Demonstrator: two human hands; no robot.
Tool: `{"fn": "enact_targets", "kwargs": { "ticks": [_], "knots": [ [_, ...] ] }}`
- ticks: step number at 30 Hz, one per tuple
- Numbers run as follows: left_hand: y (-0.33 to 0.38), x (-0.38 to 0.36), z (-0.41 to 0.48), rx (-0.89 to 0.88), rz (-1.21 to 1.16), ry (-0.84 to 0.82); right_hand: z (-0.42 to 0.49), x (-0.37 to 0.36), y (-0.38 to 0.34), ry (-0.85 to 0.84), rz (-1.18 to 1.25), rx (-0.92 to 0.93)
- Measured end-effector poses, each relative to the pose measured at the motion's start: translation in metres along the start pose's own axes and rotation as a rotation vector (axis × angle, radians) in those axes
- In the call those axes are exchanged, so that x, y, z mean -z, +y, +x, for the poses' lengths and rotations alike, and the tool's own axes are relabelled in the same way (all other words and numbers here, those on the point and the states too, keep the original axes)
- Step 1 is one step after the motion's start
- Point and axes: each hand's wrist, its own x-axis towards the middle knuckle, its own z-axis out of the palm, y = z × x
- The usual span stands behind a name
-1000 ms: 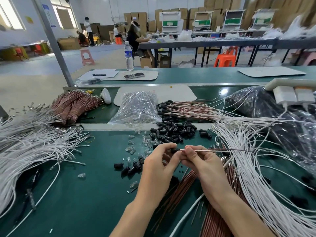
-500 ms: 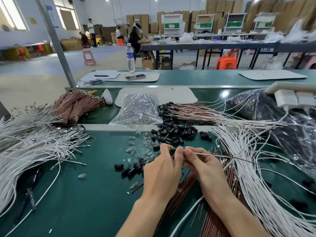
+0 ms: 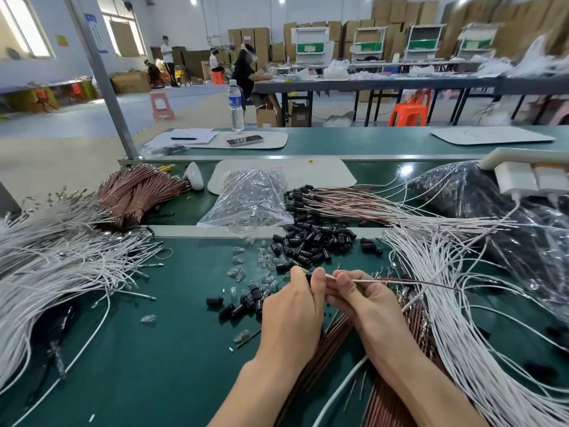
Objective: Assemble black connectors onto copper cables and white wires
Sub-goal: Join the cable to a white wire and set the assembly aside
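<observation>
Thumb and forefinger of the left hand [image 3: 292, 312] pinch a small black cylindrical plastic connector [image 3: 308, 275]; only its dark end shows between the fingertips. Just to its right, the right hand [image 3: 369, 306] grips a thin pair of leads [image 3: 400, 281] between thumb and curled fingers. One lead is white and one copper-brown. They meet the connector's right end and run straight out to the right over the green bench mat [image 3: 154, 349]. Under both wrists lies a loose sheaf of copper-brown cables [image 3: 335, 343]. A few stray black caps [image 3: 240, 303] sit just left of the left hand. Just beyond the fingers lie a heap of loose black connectors [image 3: 314, 241] and, to its left, a scatter of small clear plastic pieces [image 3: 268, 263]. Farther off lie a crumpled clear plastic bag [image 3: 252, 198] and a row of copper cables already capped in black [image 3: 338, 204]. A fan of white wires [image 3: 462, 318] spreads on the right, and a larger mass of white wires with metal tips [image 3: 61, 266] on the left. Tied bundles of copper cable [image 3: 135, 195] lie at far left.
</observation>
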Motion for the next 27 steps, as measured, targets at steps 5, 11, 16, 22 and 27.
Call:
{"fn": "enact_targets", "kwargs": {
  "ticks": [5, 11, 16, 22, 27],
  "knots": [
    [0.0002, -0.0012, -0.0013, -0.038, 0.043, 0.013, -0.0015, 0.0036, -0.0019, 0.014, -0.023, -0.002],
    [-0.0052, 0.0016, -0.0020, -0.040, -0.076, 0.098, -0.0012, -0.0002, -0.0014, -0.005, 0.006, 0.055],
    [-0.0039, 0.0028, -0.0014, -0.038, 0.004, 0.100, 0.0011, -0.0006, -0.0013, 0.003, 0.038, 0.058],
    [-0.0015, 0.0025, -0.0004, 0.011, 0.041, 0.099, 0.0027, -0.0011, -0.0004, -0.066, 0.086, -0.011],
    [-0.0027, 0.0057, -0.0018, 0.020, -0.025, 0.082, 0.0023, -0.0011, -0.0026, -0.088, 0.094, -0.023]
  ]
}}
